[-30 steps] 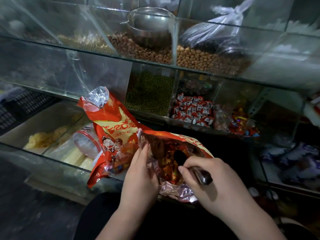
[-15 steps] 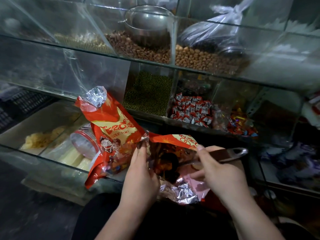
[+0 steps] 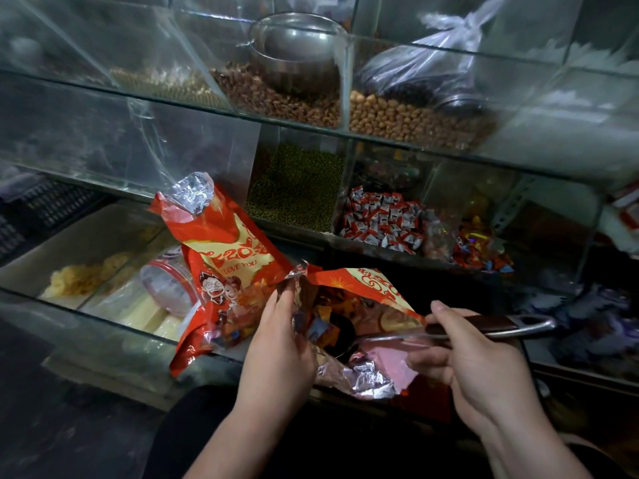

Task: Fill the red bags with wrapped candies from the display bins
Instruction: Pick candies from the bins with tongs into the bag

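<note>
Your left hand (image 3: pixel 280 340) pinches the left edge of the open red bag (image 3: pixel 373 288), fingers curled over the crumpled foil lining so the mouth gapes upward. The bag sits low at the counter front, just before you, its silver inside showing at the near lip. Bright wrapped candies (image 3: pixel 321 326) are visible inside it.

Your right hand (image 3: pixel 484 368) grips the ladle (image 3: pixel 484 326) by its dark handle, thumb laid along the top, remaining fingers wrapped beneath. The handle runs roughly level, with its metal loop end pointing right. The ladle's bowl is down inside the bag mouth. Cannot tell what the bowl carries; it is in shadow.

The second red bag (image 3: pixel 224 257) leans upright just left of the first, touching it, its torn top folded over with foil exposed. Cartoon faces and "LOVE YOU" are printed on its front.

Behind the bags, on the middle glass shelf:
- A bin of small green beans (image 3: pixel 297 188).
- To its right, a bin of red-and-white wrapped candies (image 3: pixel 380 223).
- Further right, a bin of mixed bright candies (image 3: pixel 480 250).

On the top shelf, a metal bowl (image 3: pixel 297 53) rests on brown peanuts (image 3: pixel 287 98). A knotted clear plastic bag (image 3: pixel 432 63) lies over paler round nuts (image 3: pixel 397 115).

At lower left, a clear jar (image 3: pixel 166 285) lies on its side beside pale yellow blocks (image 3: pixel 145 312).
</note>
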The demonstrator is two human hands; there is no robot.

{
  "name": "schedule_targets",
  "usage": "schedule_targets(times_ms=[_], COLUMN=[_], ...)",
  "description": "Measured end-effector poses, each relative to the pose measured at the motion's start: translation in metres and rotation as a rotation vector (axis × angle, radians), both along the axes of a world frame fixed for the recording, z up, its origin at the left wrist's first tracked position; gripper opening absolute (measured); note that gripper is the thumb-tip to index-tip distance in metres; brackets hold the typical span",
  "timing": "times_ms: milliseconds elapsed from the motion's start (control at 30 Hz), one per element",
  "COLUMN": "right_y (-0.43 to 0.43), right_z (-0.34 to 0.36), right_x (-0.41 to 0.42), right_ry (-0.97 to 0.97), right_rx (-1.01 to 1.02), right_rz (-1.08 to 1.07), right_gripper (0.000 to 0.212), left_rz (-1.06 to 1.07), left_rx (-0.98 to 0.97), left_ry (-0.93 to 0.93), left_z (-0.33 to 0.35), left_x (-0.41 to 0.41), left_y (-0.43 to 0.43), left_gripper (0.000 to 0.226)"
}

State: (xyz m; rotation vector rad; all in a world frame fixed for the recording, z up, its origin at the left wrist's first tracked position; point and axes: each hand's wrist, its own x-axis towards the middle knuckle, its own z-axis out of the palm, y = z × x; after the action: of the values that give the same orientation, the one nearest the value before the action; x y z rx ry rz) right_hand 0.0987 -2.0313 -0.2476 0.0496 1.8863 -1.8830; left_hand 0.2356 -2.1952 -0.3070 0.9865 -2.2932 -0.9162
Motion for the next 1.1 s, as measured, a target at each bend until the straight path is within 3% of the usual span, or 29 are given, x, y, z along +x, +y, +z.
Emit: schedule_targets(times_ms=[233,333,433,500,600,733,1000,1100], right_y=[0.005,0.006,0.01,0.013,0.019,0.024,0.037,0.042], right_z=[0.002,0.013,0.025,0.03,0.037,0.047,0.053,0.055], right_x=[0.003,0.005,0.006,0.006,0.007,0.014,0.016,0.015], right_ry=[0.074,0.123,0.151,0.165,0.177,0.179,0.201,0.178], right_rx=[-0.018,-0.033,-0.049,-0.056,-0.074,-0.103,-0.137,-0.171], right_rz=[0.002,0.014,0.007,0.007,0.012,0.048,0.051,0.027], right_gripper=[0.021,0.029,0.05,0.053,0.048,0.032,0.035,0.02], left_rz=[-0.037,0.052,0.059,-0.07,-0.214,-0.241,-0.259,-0.26], left_rx=[-0.025,-0.074,-0.294,-0.323,-0.115,-0.062,-0.152,-0.153], left_ry=[0.015,-0.049,0.263,0.333,0.049,-0.156,-0.191,-0.1], left_z=[0.01,0.02,0.036,0.038,0.033,0.012,0.003,0.004], left_x=[0.008,0.016,0.025,0.02,-0.006,-0.038,-0.063,-0.061], left_y=[0.0,0.006,0.02,0.033,0.041,0.035,0.028,0.031], left_gripper=[0.082,0.079,0.049,0.032,0.038,0.039,0.037,0.028])
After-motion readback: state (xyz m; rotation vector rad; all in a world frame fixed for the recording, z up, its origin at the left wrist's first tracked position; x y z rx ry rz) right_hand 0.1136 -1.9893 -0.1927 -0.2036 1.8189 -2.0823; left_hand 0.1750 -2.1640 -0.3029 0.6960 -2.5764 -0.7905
